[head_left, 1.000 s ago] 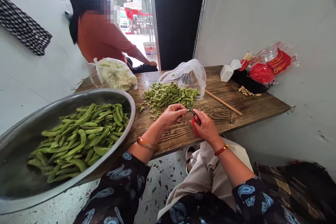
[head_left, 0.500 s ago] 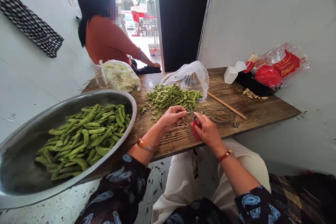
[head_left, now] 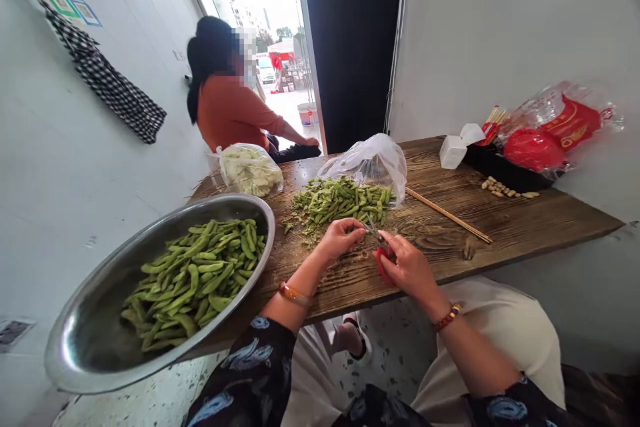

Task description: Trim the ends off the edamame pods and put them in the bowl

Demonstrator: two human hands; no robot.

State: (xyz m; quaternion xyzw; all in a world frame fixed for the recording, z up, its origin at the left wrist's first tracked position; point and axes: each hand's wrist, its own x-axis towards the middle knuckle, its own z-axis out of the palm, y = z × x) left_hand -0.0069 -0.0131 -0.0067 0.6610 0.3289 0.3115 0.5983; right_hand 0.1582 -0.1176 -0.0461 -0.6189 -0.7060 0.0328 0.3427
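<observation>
My right hand (head_left: 411,265) grips a pair of scissors (head_left: 384,260) by the red handles. The metal blades point up and left toward my left hand (head_left: 341,240). Thumb and forefinger of that left hand are pinched together right by the blade tips; whatever sits between them is too small to make out. Just beyond both hands lies a heap of green edamame pods (head_left: 345,203) on the wooden table (head_left: 435,253), partly inside a clear plastic bag (head_left: 383,160). At my left, a big metal basin (head_left: 95,300) holds many more pods (head_left: 195,280).
Chopsticks (head_left: 450,215) lie right of the heap. Further right are a white box (head_left: 453,152), peanuts (head_left: 505,188) and a red package in plastic (head_left: 545,137). Behind the basin sits a bag of pale vegetables (head_left: 250,170). A person in orange (head_left: 233,110) sits by the doorway.
The camera view has shifted, so everything appears lower and further right. Both hands stay close together in front of the pod heap, scissors still in the right hand.
</observation>
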